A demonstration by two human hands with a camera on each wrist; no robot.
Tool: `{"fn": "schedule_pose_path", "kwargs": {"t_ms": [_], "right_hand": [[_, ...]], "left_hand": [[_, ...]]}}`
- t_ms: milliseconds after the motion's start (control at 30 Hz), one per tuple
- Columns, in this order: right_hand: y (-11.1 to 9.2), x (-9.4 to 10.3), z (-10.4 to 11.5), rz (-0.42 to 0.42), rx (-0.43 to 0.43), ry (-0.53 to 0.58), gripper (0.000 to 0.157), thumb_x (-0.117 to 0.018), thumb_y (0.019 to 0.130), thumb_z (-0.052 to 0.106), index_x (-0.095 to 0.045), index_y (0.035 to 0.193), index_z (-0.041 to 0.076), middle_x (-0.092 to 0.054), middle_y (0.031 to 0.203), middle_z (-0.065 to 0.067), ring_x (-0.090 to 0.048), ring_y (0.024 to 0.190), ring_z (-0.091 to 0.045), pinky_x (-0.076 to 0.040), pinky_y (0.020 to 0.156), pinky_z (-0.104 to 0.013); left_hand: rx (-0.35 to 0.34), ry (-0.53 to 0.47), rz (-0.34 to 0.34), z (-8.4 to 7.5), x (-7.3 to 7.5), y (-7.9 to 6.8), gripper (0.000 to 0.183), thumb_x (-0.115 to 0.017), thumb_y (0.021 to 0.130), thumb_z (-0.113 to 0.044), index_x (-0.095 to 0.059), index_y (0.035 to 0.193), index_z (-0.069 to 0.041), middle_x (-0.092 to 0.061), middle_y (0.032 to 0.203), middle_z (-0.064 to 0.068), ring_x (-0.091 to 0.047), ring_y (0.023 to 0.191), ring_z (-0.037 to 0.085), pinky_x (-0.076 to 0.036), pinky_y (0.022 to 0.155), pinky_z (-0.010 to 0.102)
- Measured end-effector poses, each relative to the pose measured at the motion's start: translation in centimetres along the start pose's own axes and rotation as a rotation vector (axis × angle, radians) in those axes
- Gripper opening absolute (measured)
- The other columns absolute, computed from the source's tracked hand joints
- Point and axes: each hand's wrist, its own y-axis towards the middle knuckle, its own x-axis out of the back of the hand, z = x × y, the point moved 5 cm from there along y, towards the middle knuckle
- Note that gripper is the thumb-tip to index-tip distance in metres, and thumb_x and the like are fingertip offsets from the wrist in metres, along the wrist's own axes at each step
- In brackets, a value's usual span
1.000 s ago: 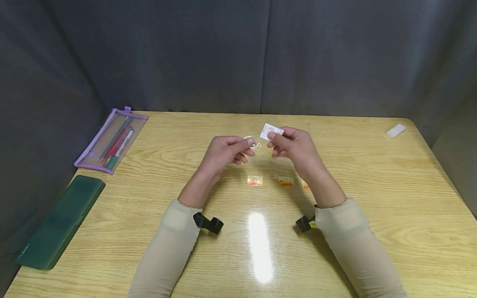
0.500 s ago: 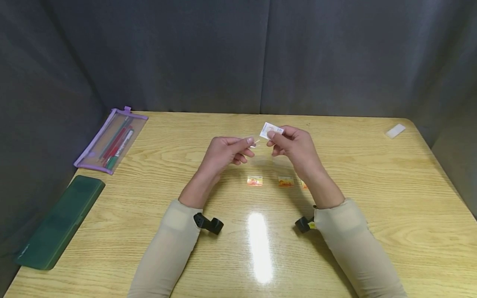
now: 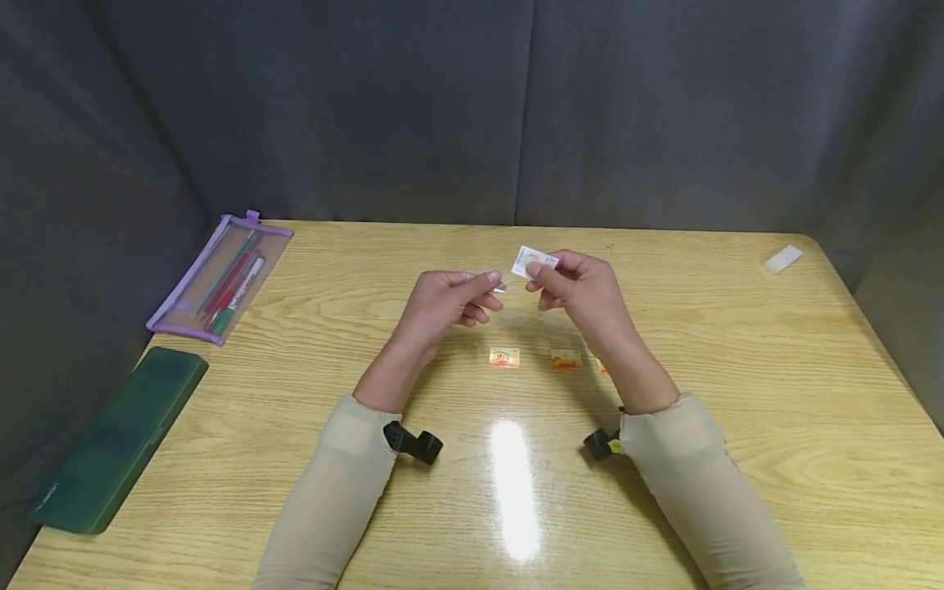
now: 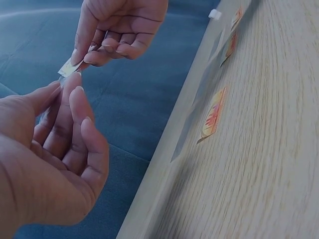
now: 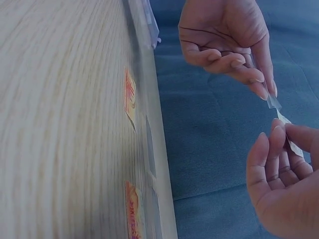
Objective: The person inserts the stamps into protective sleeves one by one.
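Above the table, my right hand pinches a small white postage stamp between thumb and fingers. Facing it, my left hand pinches a small clear plastic piece, probably a sleeve, by its edge. In the right wrist view, the stamp's near edge meets the end of the plastic. Fingers cover much of both. Below the hands lie an orange and yellow stamp, a second one to its right, and a third partly hidden by my right wrist.
To the left rests a mesh pencil pouch with purple edging and pens inside. A green pencil case lies nearer along the left edge. A white eraser-like block sits at the back right. Dark curtains surround the table.
The right hand has shifted slightly left, bringing the white stamp closer to the plastic. The plastic in my left hand has tilted, so its bright glints have faded.
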Motion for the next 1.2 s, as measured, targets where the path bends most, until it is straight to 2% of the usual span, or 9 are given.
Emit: {"fn": "schedule_pose_path", "kwargs": {"t_ms": [100, 333, 567, 767, 1033, 1200], "right_hand": [[-0.01, -0.03, 0.03, 0.006, 0.0, 0.004, 0.024, -0.069, 0.098, 0.026, -0.069, 0.102, 0.002, -0.07, 0.083, 0.004, -0.061, 0.069, -0.01, -0.059, 0.07, -0.023], [-0.01, -0.08, -0.02, 0.01, -0.002, -0.001, 0.025, -0.069, 0.098, 0.026, -0.068, 0.101, 0.001, -0.069, 0.083, 0.004, -0.061, 0.069, -0.01, -0.059, 0.07, -0.023], [-0.04, -0.29, -0.13, 0.029, -0.007, -0.007, 0.025, -0.069, 0.098, 0.025, -0.068, 0.099, 0.001, -0.07, 0.083, 0.004, -0.061, 0.068, -0.01, -0.059, 0.07, -0.023], [0.04, -0.47, -0.29, 0.067, -0.02, -0.037, 0.025, -0.068, 0.098, 0.024, -0.068, 0.1, -0.001, -0.069, 0.081, 0.004, -0.061, 0.067, -0.01, -0.058, 0.07, -0.024], [0.16, -0.46, -0.41, 0.098, -0.033, -0.061, 0.025, -0.067, 0.099, 0.026, -0.068, 0.103, 0.001, -0.067, 0.081, 0.003, -0.061, 0.067, -0.011, -0.059, 0.071, -0.025], [0.15, -0.49, -0.43, 0.11, -0.036, -0.051, 0.024, -0.067, 0.099, 0.027, -0.067, 0.101, 0.003, -0.067, 0.08, 0.003, -0.061, 0.067, -0.011, -0.059, 0.072, -0.026]], "left_hand": [[0.001, -0.001, -0.004, 0.02, 0.06, -0.02, 0.043, -0.07, 0.096, -0.039, -0.077, 0.105, 0.002, -0.075, 0.073, -0.005, -0.066, 0.061, 0.009, -0.055, 0.065, 0.029], [0.004, -0.009, -0.011, 0.07, 0.09, 0.02, 0.035, -0.07, 0.096, -0.039, -0.08, 0.103, -0.006, -0.075, 0.074, -0.004, -0.067, 0.061, 0.01, -0.054, 0.064, 0.029], [0.006, 0.002, -0.041, -0.03, 0.06, -0.08, 0.043, -0.071, 0.095, -0.04, -0.078, 0.103, 0.001, -0.076, 0.075, -0.002, -0.068, 0.059, 0.011, -0.056, 0.062, 0.029], [-0.018, -0.01, -0.076, -0.11, 0.25, -0.01, 0.039, -0.071, 0.095, -0.04, -0.079, 0.106, -0.003, -0.078, 0.079, 0.001, -0.069, 0.059, 0.01, -0.056, 0.061, 0.027], [-0.044, 0.004, -0.057, -0.24, 0.15, 0.0, 0.034, -0.073, 0.094, -0.039, -0.079, 0.11, -0.009, -0.079, 0.083, 0.005, -0.07, 0.061, 0.012, -0.057, 0.063, 0.031], [-0.052, -0.007, -0.071, -0.34, 0.23, 0.0, 0.035, -0.072, 0.095, -0.038, -0.079, 0.111, -0.008, -0.078, 0.082, 0.004, -0.07, 0.06, 0.012, -0.056, 0.06, 0.026]]}}
